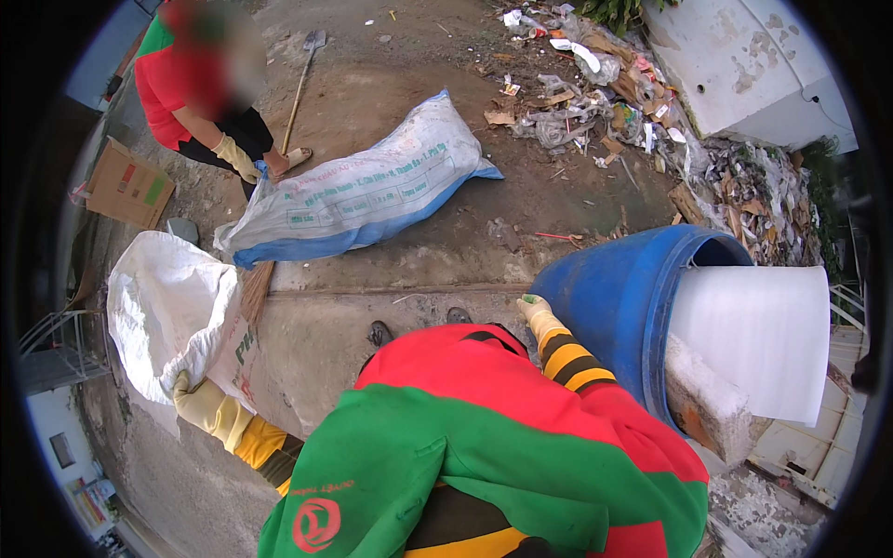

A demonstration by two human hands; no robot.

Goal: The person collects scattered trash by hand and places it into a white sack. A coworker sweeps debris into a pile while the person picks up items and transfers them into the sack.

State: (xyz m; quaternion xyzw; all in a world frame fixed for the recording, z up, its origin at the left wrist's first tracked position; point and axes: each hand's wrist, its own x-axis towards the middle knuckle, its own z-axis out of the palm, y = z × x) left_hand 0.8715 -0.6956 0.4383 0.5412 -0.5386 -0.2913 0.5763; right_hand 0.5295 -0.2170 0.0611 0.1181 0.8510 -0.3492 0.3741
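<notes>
The gloved left hand (200, 402) grips the rim of an open white sack (246, 358) at the person's left. The gloved right hand (538, 316) touches the base of a tipped blue barrel (605, 288) on the right; whether its fingers grip, I cannot tell. A white foam sheet (753, 335) sticks out of the barrel's mouth. Ahead, a co-worker (167, 102) holds a full sack (372, 191) on the ground (409, 270).

Co-worker (166, 102): head (219, 56) reaches me blurred.
Blue barrel (595, 288): a foam sheet (753, 335) hides much of its inside from me.
Brown bristles (257, 290): partly behind the open sack (167, 298).
Jacket (391, 456): my view's lower edge cuts it.
</notes>
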